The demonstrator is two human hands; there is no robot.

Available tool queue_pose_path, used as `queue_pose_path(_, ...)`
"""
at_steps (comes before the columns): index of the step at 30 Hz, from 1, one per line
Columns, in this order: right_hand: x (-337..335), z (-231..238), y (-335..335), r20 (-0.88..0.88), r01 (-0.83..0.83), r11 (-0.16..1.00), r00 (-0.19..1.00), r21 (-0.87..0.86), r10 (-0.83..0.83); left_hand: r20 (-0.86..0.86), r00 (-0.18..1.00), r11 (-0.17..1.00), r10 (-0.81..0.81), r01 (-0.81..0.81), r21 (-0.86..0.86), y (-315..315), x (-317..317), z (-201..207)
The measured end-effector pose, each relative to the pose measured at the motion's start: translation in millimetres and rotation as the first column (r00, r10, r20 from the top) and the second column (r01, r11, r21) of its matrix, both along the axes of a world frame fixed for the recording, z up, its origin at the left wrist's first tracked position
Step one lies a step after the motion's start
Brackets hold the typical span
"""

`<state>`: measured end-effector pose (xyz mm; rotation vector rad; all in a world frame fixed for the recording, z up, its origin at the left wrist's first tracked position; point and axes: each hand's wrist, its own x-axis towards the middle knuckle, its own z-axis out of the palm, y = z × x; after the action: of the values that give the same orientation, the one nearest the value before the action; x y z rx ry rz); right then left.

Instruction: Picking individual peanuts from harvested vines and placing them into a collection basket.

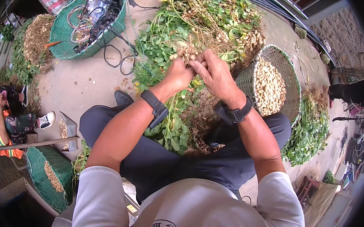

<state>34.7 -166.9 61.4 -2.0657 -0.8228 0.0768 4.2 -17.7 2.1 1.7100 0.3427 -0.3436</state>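
The person sits low over a peanut plant, both hands brought together at its pale root cluster. The left hand is closed around the stems and roots, holding the bunch steady; the right hand has its fingers pinched onto the pods beside the left thumb, the two hands touching.

A good deal looks done already. The woven basket just beside the right knee is filled almost to the rim with pale peanuts, and stripped green tops lie heaped on the ground past it.

Much seems left too. The heap of unpicked plants in front of the person is large, with leaves, tangled roots and clusters of pods showing along its right edge. More leafy stems trail down between the knees.

Off to the left a second person in orange sits on the ground near another pile of plants, and a green basket with some pods stands by the sitter's left side. I'd judge this about midway, no further.
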Motion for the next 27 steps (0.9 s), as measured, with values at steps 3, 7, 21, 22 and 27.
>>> queue_pose_path(3, -7.5, -3.1, 1.5, 0.089, 0.082, 0.996, 0.993, -0.042, -0.078, 0.055, 0.998, 0.993, 0.044, -0.049, 0.108, -2.9, 2.6, -1.6)
queue_pose_path(7, -5.5, -2.8, 4.6, 0.326, 0.159, 0.970, 0.941, -0.186, -0.092, 0.073, 0.996, 0.974, 0.052, -0.066, 0.216, -6.3, 2.2, -0.7)
queue_pose_path(21, 0.1, 9.0, -8.1, -0.446, 0.078, 0.913, 0.887, 0.399, 0.119, -0.029, 0.999, 0.999, 0.021, -0.022, -0.028, 10.2, -1.4, 7.9)
queue_pose_path(22, -2.4, 9.2, -7.7, -0.247, 0.017, 0.968, 0.968, 0.250, 0.047, -0.037, 0.999, 0.999, 0.023, -0.023, -0.023, 8.8, -0.1, 6.1)
queue_pose_path(27, -2.9, 0.6, 7.9, 0.166, 0.065, 0.979, 0.986, -0.192, -0.033, 0.084, 0.988, 0.986, 0.132, -0.140, 0.094, -3.7, -0.4, -7.3)
